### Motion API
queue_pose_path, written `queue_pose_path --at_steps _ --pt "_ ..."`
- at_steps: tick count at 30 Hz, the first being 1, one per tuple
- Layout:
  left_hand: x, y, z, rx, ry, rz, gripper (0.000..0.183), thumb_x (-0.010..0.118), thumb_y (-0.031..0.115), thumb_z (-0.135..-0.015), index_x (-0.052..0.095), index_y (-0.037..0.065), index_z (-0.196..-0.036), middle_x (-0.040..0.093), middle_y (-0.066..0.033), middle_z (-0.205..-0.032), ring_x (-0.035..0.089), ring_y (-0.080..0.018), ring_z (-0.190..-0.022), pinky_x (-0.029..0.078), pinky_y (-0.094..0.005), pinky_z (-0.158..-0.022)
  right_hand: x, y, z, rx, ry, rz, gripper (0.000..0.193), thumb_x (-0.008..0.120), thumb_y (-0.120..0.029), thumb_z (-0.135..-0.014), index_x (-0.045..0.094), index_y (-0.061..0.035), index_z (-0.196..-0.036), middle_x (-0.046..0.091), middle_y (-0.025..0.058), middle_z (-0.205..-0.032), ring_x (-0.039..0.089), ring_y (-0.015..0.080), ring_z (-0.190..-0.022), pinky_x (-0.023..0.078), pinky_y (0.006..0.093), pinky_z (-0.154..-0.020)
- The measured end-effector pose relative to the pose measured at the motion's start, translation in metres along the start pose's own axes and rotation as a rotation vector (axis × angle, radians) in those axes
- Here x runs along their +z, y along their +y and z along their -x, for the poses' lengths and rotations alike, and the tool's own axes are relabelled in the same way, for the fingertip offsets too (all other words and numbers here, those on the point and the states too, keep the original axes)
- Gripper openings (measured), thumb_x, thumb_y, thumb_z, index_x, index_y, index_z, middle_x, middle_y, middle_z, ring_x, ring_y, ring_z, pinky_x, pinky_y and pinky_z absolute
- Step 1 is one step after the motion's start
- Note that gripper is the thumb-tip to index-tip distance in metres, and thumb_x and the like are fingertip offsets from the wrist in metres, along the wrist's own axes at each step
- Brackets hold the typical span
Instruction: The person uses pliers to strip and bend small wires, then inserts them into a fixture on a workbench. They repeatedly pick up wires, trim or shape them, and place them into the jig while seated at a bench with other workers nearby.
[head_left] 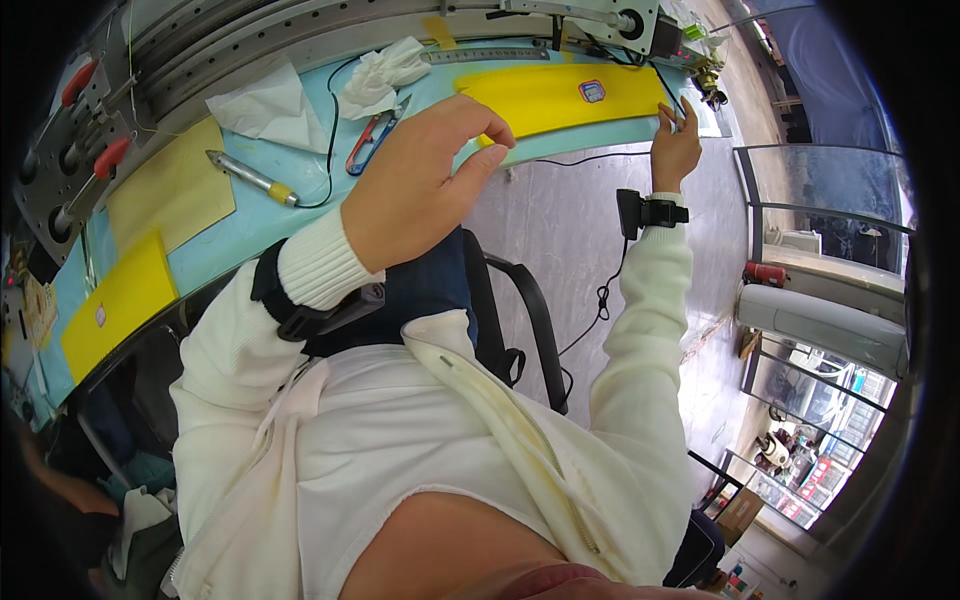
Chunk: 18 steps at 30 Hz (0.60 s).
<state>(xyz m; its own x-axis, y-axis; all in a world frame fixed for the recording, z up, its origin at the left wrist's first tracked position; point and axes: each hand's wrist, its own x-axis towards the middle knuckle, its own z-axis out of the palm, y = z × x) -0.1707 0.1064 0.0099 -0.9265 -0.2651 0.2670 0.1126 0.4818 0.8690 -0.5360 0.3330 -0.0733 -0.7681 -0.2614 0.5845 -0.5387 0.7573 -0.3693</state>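
While two hands (425,170) (676,150) flank one yellow panel (545,97) (of two), their grip is unclear.

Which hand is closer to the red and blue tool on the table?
The left. The left hand is close beside the red and blue tool, on its right; the right hand is much farther right, by the long yellow strip's right end.

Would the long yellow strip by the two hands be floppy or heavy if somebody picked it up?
The yellow strip is probably light, since it looks thin. It may bend or flop a bit, being long and sheet-like. It seems unlikely to roll, because it lies flat.
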Motion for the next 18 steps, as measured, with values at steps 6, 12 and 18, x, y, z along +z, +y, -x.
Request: queue_pose_path --at_steps 6,12,18 --pt "0.055 -0.044 -0.018 0.099 0.063 -0.408 0.041 0.054 -0.006 -0.087 0.060 -0.001 -0.127 0.055 -0.0182 -0.139 0.050 -0.0347 -0.131 0.037 -0.0393 -0.114 -0.006 -0.008 -0.008 -0.015 -0.019 0.204 0.049 0.070 -0.018 -0.087 0.054 -0.0142 -0.133 0.074 0.0146 -0.096 0.071 0.0360 -0.086 0.054 0.0442 -0.073" --pt "0.066 -0.062 -0.019 0.147 0.056 -0.465 0.053 0.051 -0.011 -0.081 0.058 -0.001 -0.132 0.054 -0.0178 -0.141 0.049 -0.0340 -0.133 0.035 -0.0403 -0.117 -0.016 -0.020 -0.047 -0.130 -0.344 0.335 0.049 0.065 -0.011 -0.088 0.050 -0.0092 -0.135 0.071 0.0229 -0.098 0.069 0.0389 -0.095 0.053 0.0478 -0.076" --pt "0.061 -0.043 -0.023 0.051 0.041 -0.444 0.037 0.058 0.001 -0.090 0.059 -0.002 -0.127 0.060 -0.0171 -0.134 0.054 -0.0322 -0.128 0.039 -0.0396 -0.113 -0.063 -0.114 0.011 0.177 -0.692 -0.860 0.054 0.076 -0.010 -0.085 0.049 -0.0021 -0.132 0.067 -0.0006 -0.089 0.057 0.0042 -0.078 0.041 0.0185 -0.061"
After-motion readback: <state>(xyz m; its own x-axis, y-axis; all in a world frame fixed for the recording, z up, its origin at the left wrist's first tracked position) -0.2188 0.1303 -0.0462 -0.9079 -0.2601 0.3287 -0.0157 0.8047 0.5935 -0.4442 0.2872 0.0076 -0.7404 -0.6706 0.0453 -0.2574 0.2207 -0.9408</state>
